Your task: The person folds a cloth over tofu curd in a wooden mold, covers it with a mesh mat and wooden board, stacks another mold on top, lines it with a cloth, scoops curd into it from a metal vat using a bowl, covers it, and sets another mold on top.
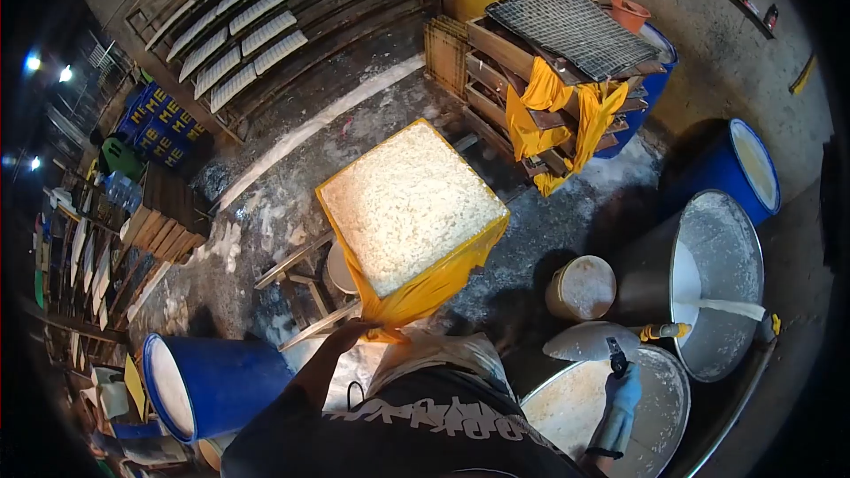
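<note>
Blk shirt btwn drum & vat, scoop part-blocking latter, cloth ahead.

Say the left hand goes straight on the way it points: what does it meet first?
The yellow cloth, whose gathered end the left hand seems to hold; beyond it, probably the square white mass, though depth is hard to judge here.

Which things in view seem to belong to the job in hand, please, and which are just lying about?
Likely in use: yellow cloth in left hand; white mass; scoop in right hand; near metal vat.
Apparently idle: grid mat; orange pot; stacked wood.
</note>
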A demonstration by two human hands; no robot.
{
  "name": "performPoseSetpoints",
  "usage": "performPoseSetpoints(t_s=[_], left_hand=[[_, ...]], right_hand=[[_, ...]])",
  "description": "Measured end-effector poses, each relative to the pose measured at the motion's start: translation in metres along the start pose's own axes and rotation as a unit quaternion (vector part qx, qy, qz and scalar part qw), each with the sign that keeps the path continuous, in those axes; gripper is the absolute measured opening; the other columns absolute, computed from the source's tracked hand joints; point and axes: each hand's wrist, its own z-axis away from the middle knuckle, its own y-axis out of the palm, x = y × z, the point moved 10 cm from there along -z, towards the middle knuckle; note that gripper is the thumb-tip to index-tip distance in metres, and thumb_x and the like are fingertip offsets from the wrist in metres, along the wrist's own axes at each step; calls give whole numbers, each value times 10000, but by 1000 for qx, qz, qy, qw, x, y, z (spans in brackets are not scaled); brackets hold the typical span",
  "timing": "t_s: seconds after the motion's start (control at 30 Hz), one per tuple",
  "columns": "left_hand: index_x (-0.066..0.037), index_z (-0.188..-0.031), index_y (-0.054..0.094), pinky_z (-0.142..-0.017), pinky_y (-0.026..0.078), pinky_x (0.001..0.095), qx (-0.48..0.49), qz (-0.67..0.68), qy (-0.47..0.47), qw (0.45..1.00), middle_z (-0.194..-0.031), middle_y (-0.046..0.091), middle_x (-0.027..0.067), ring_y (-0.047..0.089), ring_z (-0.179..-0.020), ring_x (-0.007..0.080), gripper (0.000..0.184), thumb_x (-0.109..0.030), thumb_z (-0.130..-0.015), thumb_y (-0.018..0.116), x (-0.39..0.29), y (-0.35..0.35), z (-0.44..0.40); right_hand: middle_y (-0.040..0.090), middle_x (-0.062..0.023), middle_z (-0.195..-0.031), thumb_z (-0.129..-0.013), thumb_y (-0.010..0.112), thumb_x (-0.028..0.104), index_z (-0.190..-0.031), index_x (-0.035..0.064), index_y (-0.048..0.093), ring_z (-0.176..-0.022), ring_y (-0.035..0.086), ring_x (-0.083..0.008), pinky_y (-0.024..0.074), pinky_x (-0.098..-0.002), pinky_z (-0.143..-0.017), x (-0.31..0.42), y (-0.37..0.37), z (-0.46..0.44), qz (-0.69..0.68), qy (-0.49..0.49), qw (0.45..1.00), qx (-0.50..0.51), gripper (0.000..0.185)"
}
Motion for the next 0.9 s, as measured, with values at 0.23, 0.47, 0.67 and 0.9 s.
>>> performPoseSetpoints(t_s=[0.23, 0.47, 0.67, 0.9], left_hand=[[-2, -1259, 563, -906, 451, 300, -39, -7, 54, 998, -1132, 641, 22, 584, -980, 108, 470, -269, -889, 680, -43, 17, 3], [-13, -1211, 590, -719, 482, 237, -83, -116, -41, 989, -1004, 642, 7, 582, -833, 85, 484, -267, -828, 743, -63, 23, 39], [-48, -1043, 638, -485, 449, 226, -72, -184, -103, 975, -764, 646, 15, 553, -539, 68, 361, -318, -833, 756, -51, 13, 71], [-43, -1099, 548, -528, 504, 261, -88, -211, -103, 968, -763, 643, 45, 632, -615, 115, 376, -276, -863, 724, -74, 24, 101]], right_hand=[[663, -197, -995, -737, 727, 152, -1075, 72, 614, -919, 660, -361, 519, -441, -788, -7, 32, 1, 37, -17, 986, 164, 365], [609, -207, -1118, -764, 725, 264, -1148, 79, 570, -1029, 622, -394, 516, -480, -845, 23, 56, -15, 272, -65, 940, 197, 453], [667, -168, -919, -814, 699, 249, -961, 11, 626, -877, 655, -320, 509, -437, -770, 162, 82, -51, -260, -114, 957, 59, 288], [641, -97, -859, -958, 459, 334, -978, 99, 614, -772, 622, -251, 532, -387, -731, 393, 225, 141, -330, -39, 719, 611, 282]])
